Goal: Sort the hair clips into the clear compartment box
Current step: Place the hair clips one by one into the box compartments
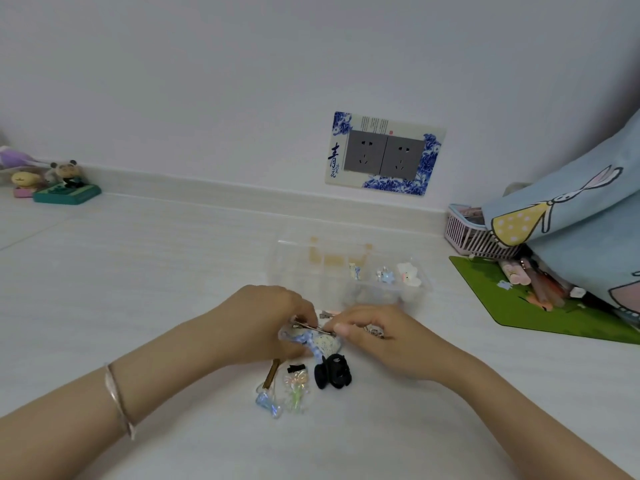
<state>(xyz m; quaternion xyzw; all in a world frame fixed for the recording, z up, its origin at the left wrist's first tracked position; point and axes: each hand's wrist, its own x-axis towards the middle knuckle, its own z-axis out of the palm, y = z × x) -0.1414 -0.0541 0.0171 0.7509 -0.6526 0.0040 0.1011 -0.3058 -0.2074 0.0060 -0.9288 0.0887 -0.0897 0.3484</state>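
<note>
Metal hair clip (313, 328) — pinched between both hands (266, 317).

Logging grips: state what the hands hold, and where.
Both hands, left hand and right hand, pinch a thin metal hair clip, one at each end.

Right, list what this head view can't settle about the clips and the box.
- Blue gingham clip: partly covered by left hand and right hand.
- Metal clip between them: blurred, which fingers grip it unclear.
- Clear compartment box: dividers faint, contents too small to identify.
</note>
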